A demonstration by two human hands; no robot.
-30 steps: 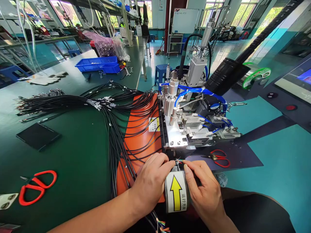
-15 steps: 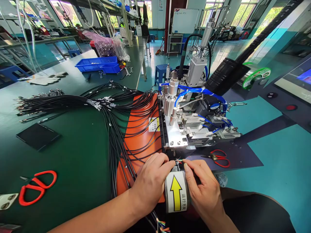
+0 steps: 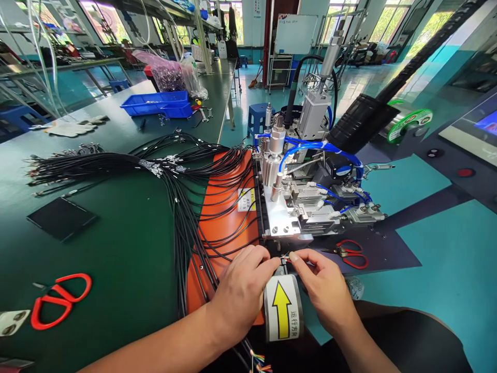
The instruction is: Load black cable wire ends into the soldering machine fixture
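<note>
My left hand (image 3: 245, 289) is closed at the near end of the machine, its thumb and fingers pressed together beside a small dark metal holder (image 3: 283, 268). It seems to grip a black cable, mostly hidden under the fingers. Thin coloured wires (image 3: 285, 257) fan out at the holder, between my two hands. My right hand (image 3: 326, 292) pinches the tips of these wires with thumb and index finger. Just below the holder is a grey rounded cover (image 3: 266, 331) with a yellow arrow label (image 3: 282, 310).
Many black cables (image 3: 180, 233) lie over an orange panel (image 3: 229, 207) and the green table. A machine with metal cylinders (image 3: 277, 150) and blue hoses stands ahead. Red-handled cutters (image 3: 351, 254) lie to the right, red-handled scissors (image 3: 62, 300) to the left. A blue tray (image 3: 155, 105) stands farther back.
My right hand has shifted slightly left and up, closer to my left thumb, and its thumb and index finger have closed together on the wires. My left hand stays put.
</note>
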